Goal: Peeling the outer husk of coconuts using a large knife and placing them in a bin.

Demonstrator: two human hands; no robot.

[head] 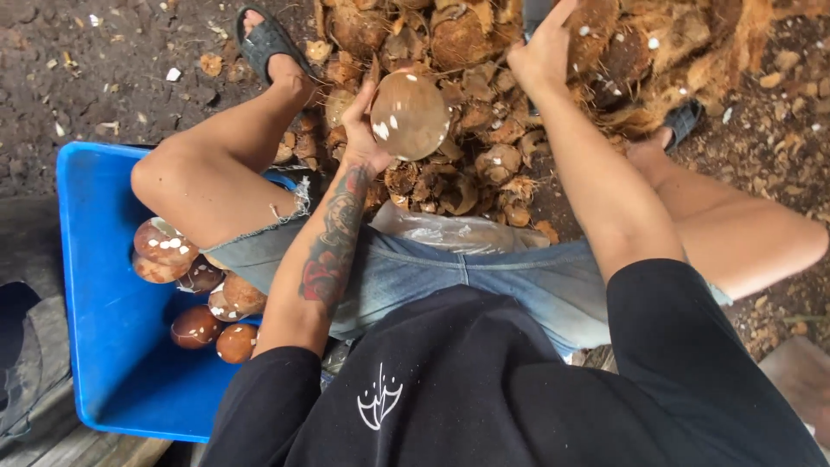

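Observation:
My left hand grips a round brown peeled coconut flecked with white, held up over a heap of husk pieces. My right hand is raised at the top of the view, closed on the handle of a dark tool that runs off the frame; its blade is hidden. Both arms reach forward from my black shirt, the left forearm tattooed. I sit in denim shorts with my knees apart.
A blue tub at my left holds several peeled brown coconuts. A pile of coconut husks lies on the dirt between my sandalled feet. A clear plastic sheet rests on my lap.

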